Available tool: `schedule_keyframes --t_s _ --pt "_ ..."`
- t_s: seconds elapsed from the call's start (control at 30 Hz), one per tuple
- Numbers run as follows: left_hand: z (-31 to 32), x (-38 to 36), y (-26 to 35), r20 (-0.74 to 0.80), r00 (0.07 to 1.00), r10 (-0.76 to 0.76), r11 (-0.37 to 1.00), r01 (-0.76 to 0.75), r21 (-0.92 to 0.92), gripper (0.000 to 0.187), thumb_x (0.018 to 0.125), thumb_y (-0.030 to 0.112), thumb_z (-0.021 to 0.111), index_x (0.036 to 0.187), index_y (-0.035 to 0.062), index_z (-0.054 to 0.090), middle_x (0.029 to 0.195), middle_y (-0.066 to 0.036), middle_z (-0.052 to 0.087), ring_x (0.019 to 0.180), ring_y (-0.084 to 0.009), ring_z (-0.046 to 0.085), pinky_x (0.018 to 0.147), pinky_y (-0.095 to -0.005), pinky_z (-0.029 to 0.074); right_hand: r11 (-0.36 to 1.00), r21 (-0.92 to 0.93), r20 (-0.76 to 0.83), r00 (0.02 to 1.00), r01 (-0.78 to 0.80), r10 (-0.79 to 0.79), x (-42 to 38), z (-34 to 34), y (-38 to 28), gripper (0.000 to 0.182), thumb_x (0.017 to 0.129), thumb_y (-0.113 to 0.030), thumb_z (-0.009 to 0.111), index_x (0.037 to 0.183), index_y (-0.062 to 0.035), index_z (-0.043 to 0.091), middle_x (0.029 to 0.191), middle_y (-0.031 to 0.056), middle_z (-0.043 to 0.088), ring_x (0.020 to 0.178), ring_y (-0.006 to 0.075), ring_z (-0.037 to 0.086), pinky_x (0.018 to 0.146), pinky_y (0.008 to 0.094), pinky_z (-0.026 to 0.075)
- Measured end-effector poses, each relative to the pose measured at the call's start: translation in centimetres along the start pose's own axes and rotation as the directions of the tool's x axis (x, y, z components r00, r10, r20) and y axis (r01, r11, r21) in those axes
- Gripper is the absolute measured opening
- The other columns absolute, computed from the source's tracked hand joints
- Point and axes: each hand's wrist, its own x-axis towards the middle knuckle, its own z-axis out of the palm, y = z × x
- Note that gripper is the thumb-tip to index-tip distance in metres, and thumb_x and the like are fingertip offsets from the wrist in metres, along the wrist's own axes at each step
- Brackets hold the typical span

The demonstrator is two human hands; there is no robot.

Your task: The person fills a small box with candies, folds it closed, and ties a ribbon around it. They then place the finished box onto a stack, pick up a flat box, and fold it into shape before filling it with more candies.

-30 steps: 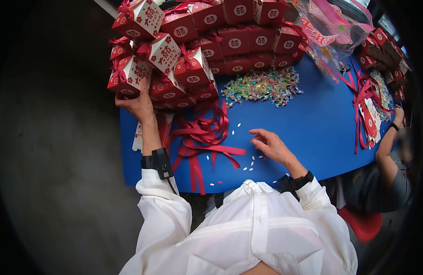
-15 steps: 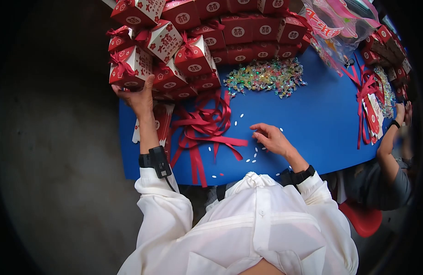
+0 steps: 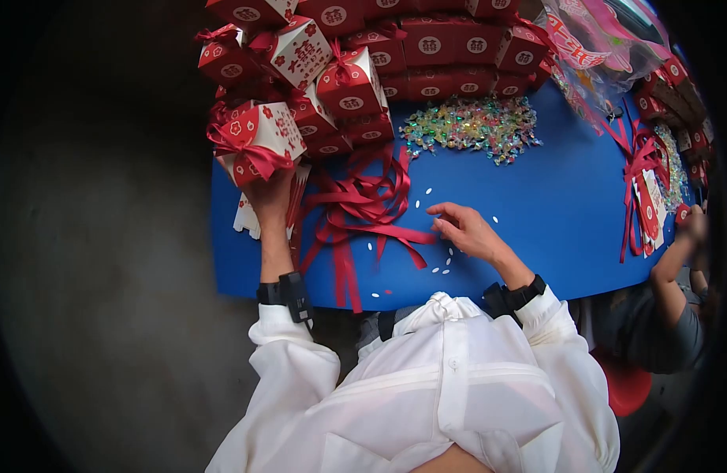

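The left hand (image 3: 270, 195) reaches up under 1 ribbon-tied box (image 3: 259, 130) at the table's left edge and appears to grip it from below; the fingers are hidden behind the carton, so their exact placement cannot be told. The box sits tilted, its bow (image 3: 261, 160) facing the wearer, presumably because support from beneath leaves the bow uncrushed. Right beside it rises the stack of finished boxes (image 3: 454, 47), seemingly tiered to save table space.

The right hand (image 3: 467, 232) hovers over the blue table (image 3: 545, 221), fingers loosely bent, gripping nothing. Loose ribbons (image 3: 363, 193) lie between the 2 hands, apparently for easy reach from either side. Wrapped candies (image 3: 474, 130) are heaped before the stack, likely to keep the near area workable. Small white ovals (image 3: 449, 264) lie scattered near the right hand.
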Motion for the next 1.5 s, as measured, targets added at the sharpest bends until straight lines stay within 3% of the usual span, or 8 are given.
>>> schedule_keyframes --t_s 0.2,0.3,0.53,1.03,1.17,1.3,1.4,1.5 --pt "1.1 2.3 2.3 -0.187 0.982 0.038 0.998 -0.027 0.061 0.053 0.075 0.020 0.079 0.117 0.0001 0.054 0.117 -0.014 0.058 0.110 -0.0271 0.054 0.095 -0.0391 0.042 0.926 -0.058 0.168 0.918 0.372 -0.358 2.9 4.0 -5.4 0.031 0.092 -0.017 0.056 0.120 -0.0045 0.053 0.083 0.0134 0.066 0.075 0.0250 0.064 0.070 0.0332 0.050" --pt "-1.9 5.3 1.0 -0.137 0.969 0.207 0.968 -0.182 0.176 0.045 0.078 0.024 0.075 0.113 0.0007 0.057 0.108 -0.012 0.061 0.105 -0.0302 0.056 0.092 -0.0399 0.042 0.955 -0.065 0.238 0.934 0.289 -0.267 2.9 3.8 -5.7 0.028 0.091 -0.020 0.056 0.115 -0.0047 0.057 0.091 0.0164 0.067 0.085 0.0324 0.065 0.074 0.0379 0.051" --pt "-3.0 8.8 -0.1 -0.020 0.997 -0.073 0.996 0.072 -0.055 0.037 0.086 0.020 0.065 0.120 0.0057 0.057 0.107 -0.011 0.062 0.098 -0.0230 0.060 0.084 -0.0333 0.046 0.978 -0.095 0.190 0.968 0.185 -0.165 2.1 3.9 -2.9 0.025 0.090 -0.018 0.056 0.110 -0.0041 0.060 0.089 0.0155 0.068 0.083 0.0315 0.066 0.072 0.0379 0.051" --pt "-3.7 5.7 -0.7 -0.095 0.994 0.047 0.987 -0.031 0.155 0.071 0.081 0.026 0.073 0.137 0.0003 0.038 0.129 -0.021 0.045 0.122 -0.0333 0.046 0.102 -0.0393 0.037 0.974 -0.147 0.186 0.972 0.171 -0.143 1.5 3.4 -2.6 0.026 0.093 -0.011 0.050 0.115 -0.0015 0.058 0.090 0.0116 0.068 0.080 0.0174 0.064 0.072 0.0303 0.050" --pt "-4.5 4.0 -1.5 -0.117 0.993 -0.013 0.991 0.028 0.131 0.075 0.080 0.030 0.074 0.138 0.0003 0.036 0.132 -0.023 0.043 0.124 -0.0338 0.044 0.103 -0.0398 0.036 0.986 -0.082 0.156 0.979 0.144 -0.130 1.4 3.3 -2.3 0.025 0.090 -0.017 0.055 0.110 -0.0036 0.061 0.088 0.0144 0.067 0.080 0.0283 0.066 0.070 0.0359 0.051" --pt "-4.3 -1.8 -3.2 0.018 0.813 -0.582 0.642 0.445 0.624 0.115 0.066 0.058 0.076 0.147 0.0034 0.015 0.145 -0.029 0.025 0.133 -0.0481 0.027 0.109 -0.0520 0.026 0.993 -0.018 0.110 0.988 0.114 -0.111 1.2 2.9 -1.5 0.025 0.091 -0.015 0.053 0.111 -0.0030 0.061 0.088 0.0130 0.068 0.080 0.0255 0.066 0.071 0.0342 0.051" --pt "-2.9 -5.1 -4.2 0.154 0.616 -0.773 0.462 0.379 0.801 0.126 0.061 0.068 0.072 0.148 0.0043 0.007 0.148 -0.031 0.016 0.134 -0.0539 0.019 0.108 -0.0582 0.024 0.994 -0.031 0.112 0.989 0.105 -0.101 0.8 2.6 -1.6 0.025 0.091 -0.014 0.052 0.112 -0.0021 0.060 0.089 0.0129 0.068 0.080 0.0244 0.066 0.072 0.0334 0.051" --pt "-3.8 -5.1 -3.7 0.260 0.679 -0.687 0.576 0.290 0.764 0.119 0.065 0.070 0.068 0.148 0.0048 0.012 0.146 -0.033 0.021 0.132 -0.0544 0.023 0.106 -0.0554 0.029 0.995 -0.042 0.123 0.988 0.094 -0.088 0.9 2.6 -1.8 0.026 0.091 -0.014 0.052 0.112 -0.0015 0.060 0.089 0.0133 0.068 0.081 0.0240 0.067 0.072 0.0331 0.051"
